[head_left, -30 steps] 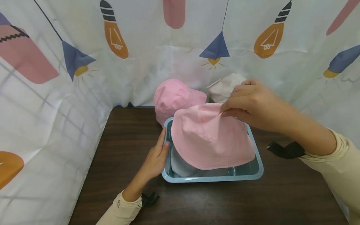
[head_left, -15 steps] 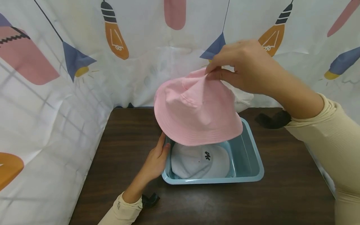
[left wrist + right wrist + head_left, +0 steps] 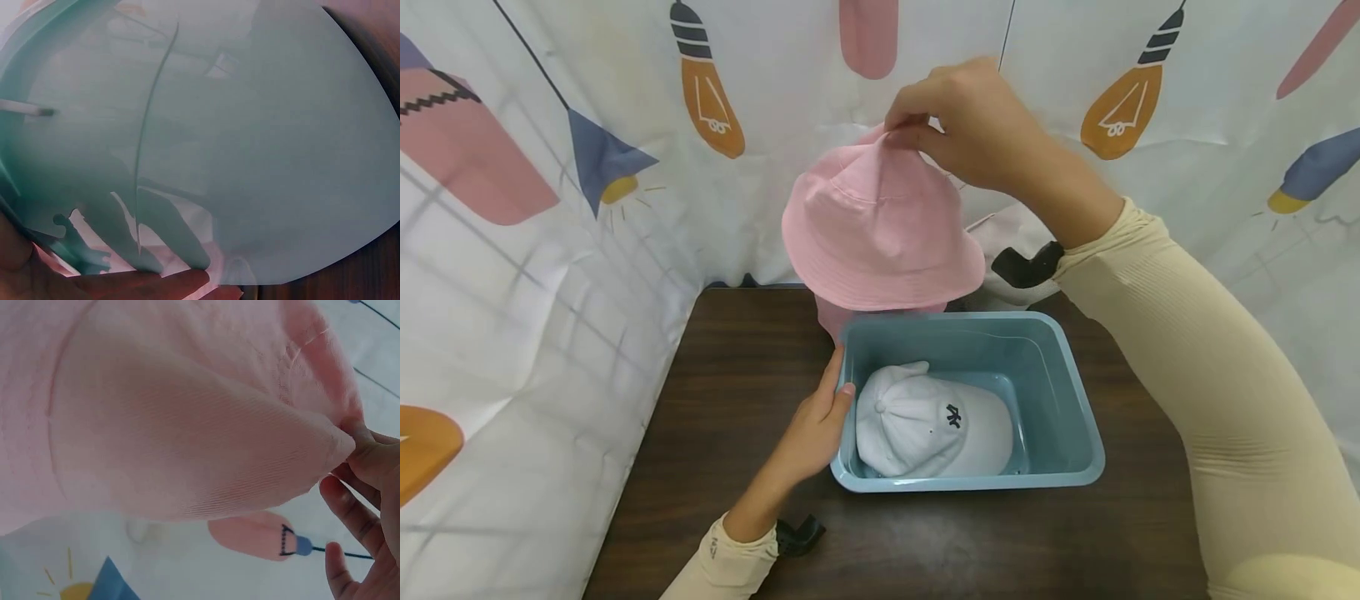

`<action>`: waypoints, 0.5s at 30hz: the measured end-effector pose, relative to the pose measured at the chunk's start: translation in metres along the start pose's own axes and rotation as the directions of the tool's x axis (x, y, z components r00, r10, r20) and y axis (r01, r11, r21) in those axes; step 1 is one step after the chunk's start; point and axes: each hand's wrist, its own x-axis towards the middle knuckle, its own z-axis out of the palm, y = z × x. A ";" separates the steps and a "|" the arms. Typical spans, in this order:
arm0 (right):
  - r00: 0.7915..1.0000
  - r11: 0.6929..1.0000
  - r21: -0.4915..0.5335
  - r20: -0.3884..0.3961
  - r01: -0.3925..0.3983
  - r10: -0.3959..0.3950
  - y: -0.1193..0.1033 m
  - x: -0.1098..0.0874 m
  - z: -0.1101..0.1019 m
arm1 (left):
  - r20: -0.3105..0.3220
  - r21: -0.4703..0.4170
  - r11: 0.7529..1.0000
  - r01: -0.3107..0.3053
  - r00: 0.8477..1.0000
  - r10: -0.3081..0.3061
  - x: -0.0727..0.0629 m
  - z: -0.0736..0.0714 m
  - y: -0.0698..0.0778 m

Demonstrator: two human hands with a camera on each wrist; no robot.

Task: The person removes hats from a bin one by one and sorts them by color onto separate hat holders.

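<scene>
Compared with a second ago, your right hand [image 3: 966,125] has lifted the pink bucket hat [image 3: 883,242] up and to the left, so it now hangs over the basin's far edge, and the white cap [image 3: 932,425] inside the blue basin [image 3: 1071,477] lies uncovered. You pinch the hat by its crown; your left hand [image 3: 811,429] stays gripping the left rim. The right wrist view adds your loose lower fingers [image 3: 353,509]; the left wrist view, your fingers along the basin's outer wall.

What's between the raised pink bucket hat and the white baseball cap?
In the head view: a strip of another pink hat, then the far rim and wall of a blue basin.
</scene>
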 end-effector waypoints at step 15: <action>0.994 0.994 -0.080 0.070 -0.074 0.080 0.019 0.032 0.061 | 0.003 -0.015 1.000 0.000 1.000 0.000 -0.001 0.000 0.000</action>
